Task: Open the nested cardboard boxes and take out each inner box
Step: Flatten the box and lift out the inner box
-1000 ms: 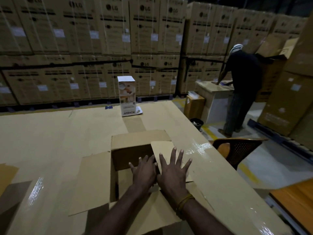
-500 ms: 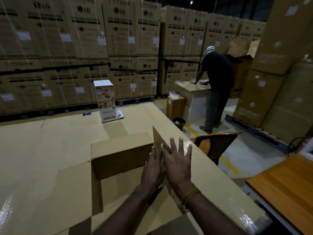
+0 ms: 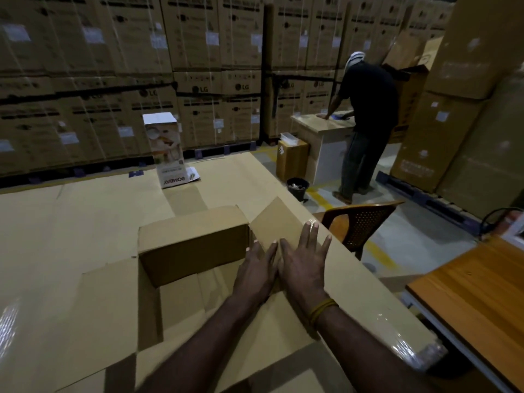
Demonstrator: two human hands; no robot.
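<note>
Fingers: your left hand (image 3: 256, 275) and right hand (image 3: 302, 268) lie side by side, fingers straight and spread, pressing the right flap (image 3: 276, 222) of the open brown cardboard box (image 3: 192, 245); neither grips.
Box: near the right edge of the cardboard-covered tabletop (image 3: 71, 222).
Cavity: lies left of your fingers, long axis left-right; your left hand is nearer.
Beyond: a white printed carton (image 3: 167, 151) stands toward the far edge.

We see a dim warehouse: a wall of stacked LG cartons (image 3: 198, 66) fills the back, more tall cartons (image 3: 465, 89) rise on the right. A brown plastic chair (image 3: 360, 222) stands on the grey floor (image 3: 419, 236) with yellow lines. Farther off, a person in dark clothes (image 3: 365, 120) leans on a pale counter (image 3: 323, 131); a wooden tabletop (image 3: 476, 296) sits at right.
</note>
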